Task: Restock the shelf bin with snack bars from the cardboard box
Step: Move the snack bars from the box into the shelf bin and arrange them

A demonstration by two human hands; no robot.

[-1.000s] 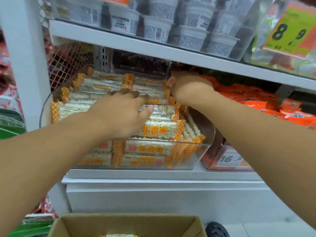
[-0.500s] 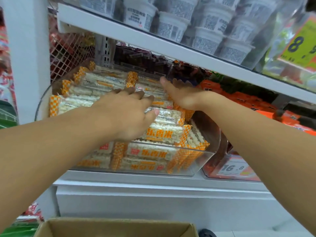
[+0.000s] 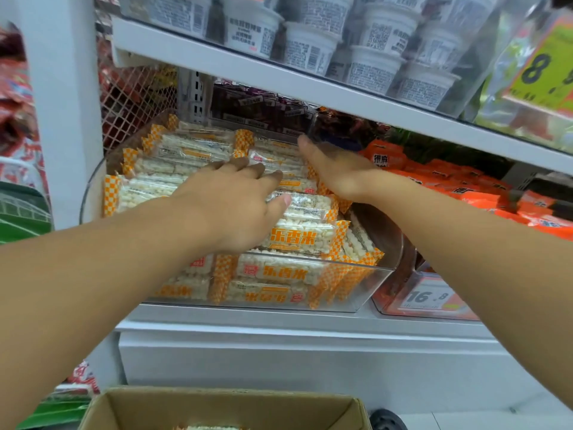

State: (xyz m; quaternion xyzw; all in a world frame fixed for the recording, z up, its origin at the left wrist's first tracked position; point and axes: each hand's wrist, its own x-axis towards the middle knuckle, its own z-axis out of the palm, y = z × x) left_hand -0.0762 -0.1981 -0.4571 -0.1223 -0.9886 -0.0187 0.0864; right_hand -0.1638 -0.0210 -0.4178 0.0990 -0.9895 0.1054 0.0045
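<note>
Head view: left hand [image 3: 235, 206] flat, palm down, on the heaped bars [image 3: 297, 237] in the clear bin [image 3: 366, 283], fingers straight and slightly spread, tips on wrappers toward the bin's back, thumb pointing right across a bar just above the one with bold orange lettering; nothing gripped. Right hand [image 3: 335, 169] just right of the left fingertips, set on edge along the right side of the stack, fingers straight and together, tips reaching the rear bars, side of the palm against the orange-checked wrapper ends; also gripping nothing. Bars in clear wrap with orange-checked ends, stacked in layers under and ahead of both sets of fingers, filling the bin to above its front wall, a few standing on edge at its right end, below the right wrist. Bin on a white shelf [image 3: 279, 321]. Box [image 3: 217, 408] well below both hands at the lower edge, flaps open, a sliver of pale bars visible inside. Right of the right hand, orange packets [image 3: 449, 178] in a neighbouring bin with a 16.8 price tag [image 3: 428, 296]. Beyond the fingertips, dark packets [image 3: 263, 110]; overhead, white cups [image 3: 356, 41] on the upper shelf
</note>
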